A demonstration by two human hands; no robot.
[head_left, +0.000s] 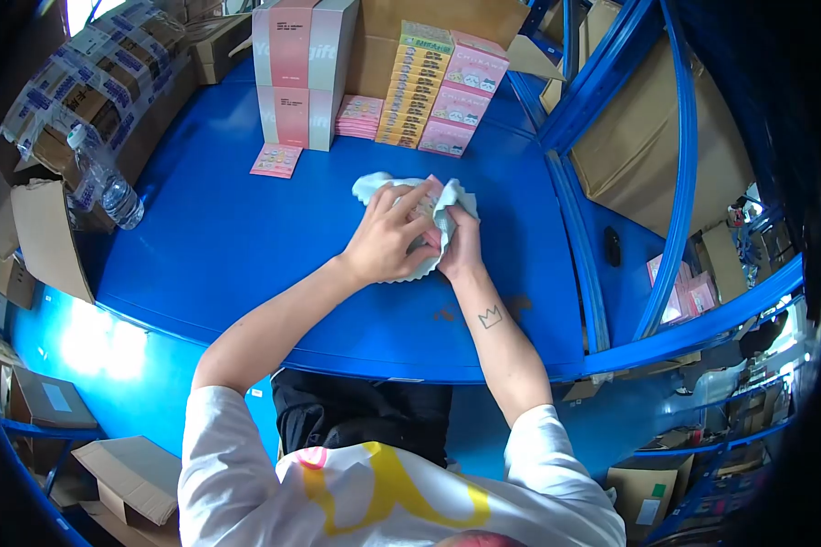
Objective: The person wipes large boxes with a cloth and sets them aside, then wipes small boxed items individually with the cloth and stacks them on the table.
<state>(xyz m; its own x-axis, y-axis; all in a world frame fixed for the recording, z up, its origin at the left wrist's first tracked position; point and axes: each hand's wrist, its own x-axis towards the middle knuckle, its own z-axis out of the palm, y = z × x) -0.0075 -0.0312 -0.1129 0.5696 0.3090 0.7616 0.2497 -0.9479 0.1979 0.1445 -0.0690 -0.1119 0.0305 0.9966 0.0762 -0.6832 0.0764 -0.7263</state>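
Note:
Over the blue table (219, 255), a small pink printed packet (432, 239) lies in a crumpled pale blue-white cloth (371, 185) with a scalloped edge. My left hand (379, 239) grips the packet from the left, its fingers curved across the top. On the other side, my right hand (464, 244) is closed around the cloth's right part, against the packet. Fingers and cloth hide much of the packet. A flat pink printed packet (276, 160) rests further back on the left.
Behind stand tall gift boxes (299, 73), a pile of pink packets (358, 117), a stack of yellow boxes (414, 91) and stacked pink boxes (466, 82). At left are a water bottle (109, 187) and a taped carton (91, 82). A blue metal frame (575, 246) edges the right.

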